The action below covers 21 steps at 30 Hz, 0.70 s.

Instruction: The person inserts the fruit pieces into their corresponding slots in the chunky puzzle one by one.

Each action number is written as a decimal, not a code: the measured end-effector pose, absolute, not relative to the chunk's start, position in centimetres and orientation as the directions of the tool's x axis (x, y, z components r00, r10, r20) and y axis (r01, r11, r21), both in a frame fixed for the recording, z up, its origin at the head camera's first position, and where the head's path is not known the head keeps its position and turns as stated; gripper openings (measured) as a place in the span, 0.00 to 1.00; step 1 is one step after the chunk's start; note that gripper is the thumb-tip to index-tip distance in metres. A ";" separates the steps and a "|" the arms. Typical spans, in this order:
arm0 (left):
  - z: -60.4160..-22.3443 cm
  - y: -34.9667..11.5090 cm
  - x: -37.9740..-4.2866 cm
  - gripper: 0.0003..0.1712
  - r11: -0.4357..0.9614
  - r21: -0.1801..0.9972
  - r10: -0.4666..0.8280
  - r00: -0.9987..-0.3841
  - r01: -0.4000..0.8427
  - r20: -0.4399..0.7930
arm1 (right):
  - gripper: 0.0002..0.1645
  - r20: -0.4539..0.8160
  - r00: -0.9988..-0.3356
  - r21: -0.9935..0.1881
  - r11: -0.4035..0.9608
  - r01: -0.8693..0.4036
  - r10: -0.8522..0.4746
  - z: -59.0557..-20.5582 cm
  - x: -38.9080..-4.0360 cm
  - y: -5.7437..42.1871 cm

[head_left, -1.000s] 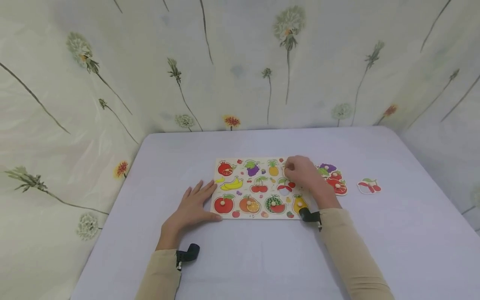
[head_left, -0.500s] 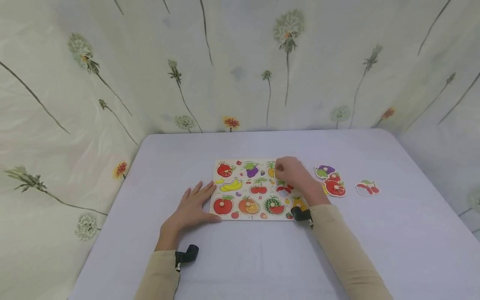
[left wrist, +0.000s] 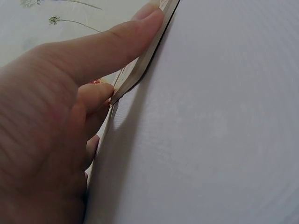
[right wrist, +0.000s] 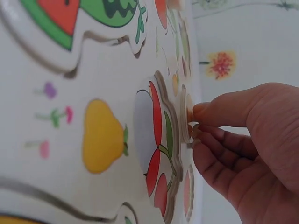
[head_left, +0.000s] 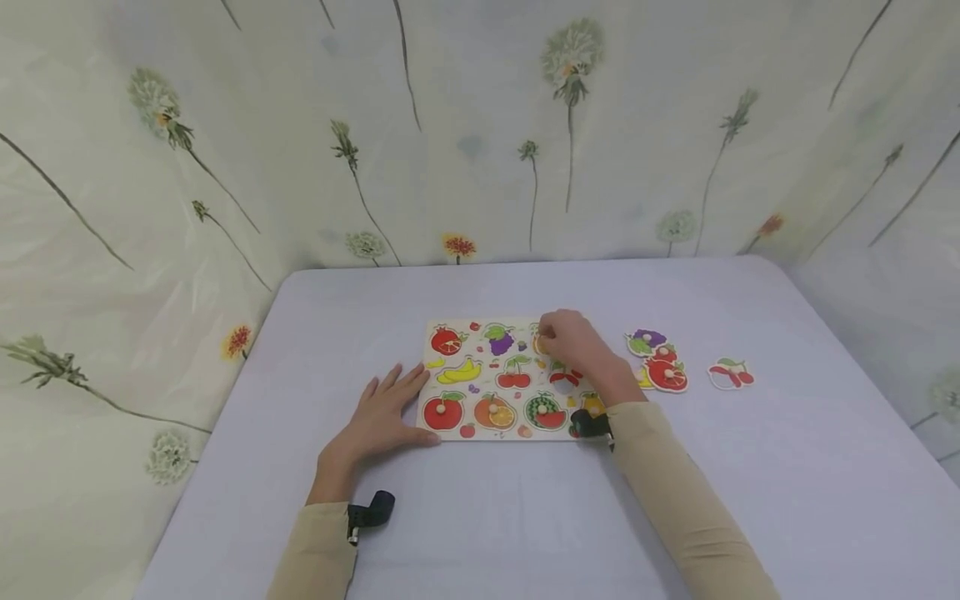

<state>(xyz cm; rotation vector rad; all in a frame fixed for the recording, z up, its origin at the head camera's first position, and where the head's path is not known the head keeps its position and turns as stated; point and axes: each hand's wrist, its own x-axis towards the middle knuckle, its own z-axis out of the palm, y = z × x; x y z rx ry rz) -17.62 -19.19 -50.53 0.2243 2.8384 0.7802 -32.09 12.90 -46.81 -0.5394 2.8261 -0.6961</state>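
A fruit puzzle board lies on the table. My left hand rests along its left side, fingers spread, thumb on the front corner. In the left wrist view, the thumb presses along the board's edge. My right hand is over the back right of the board. In the right wrist view, thumb and fingers pinch the knob of a thin puzzle piece, seen edge-on close to the board, its picture mostly hidden. Knobbed apple, orange and watermelon pieces sit along the front row.
Right of the board lie overlapping loose pieces: grapes, strawberry, pomegranate and a yellow one. Farther right is a red and white piece with a green leaf. A flowered cloth hangs behind the table.
My right hand has moved left along the board's back row, from its right end onto the pineapple spot, still pinching the piece. The left hand has stayed on the board's left side.
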 end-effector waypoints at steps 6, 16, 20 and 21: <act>-50.7 -19.2 -17.6 0.63 0.854 0.512 0.189 -0.973 0.094 -0.136 | 0.08 -0.093 -0.915 -0.456 0.833 -0.312 -0.393 -47.0 -32.5 12.4; -50.7 -19.1 -17.6 0.62 0.850 0.518 0.197 -0.971 0.099 -0.137 | 0.09 -0.084 -0.911 -0.408 0.848 -0.338 -0.404 -47.7 -32.7 12.3; -50.7 -19.1 -17.6 0.63 0.852 0.516 0.192 -0.971 0.094 -0.140 | 0.10 -0.051 -0.907 -0.415 0.835 -0.362 -0.418 -47.8 -32.6 12.4; -50.6 -19.1 -17.6 0.63 0.850 0.519 0.192 -0.971 0.091 -0.142 | 0.11 -0.042 -0.906 -0.417 0.831 -0.368 -0.422 -47.9 -32.5 12.4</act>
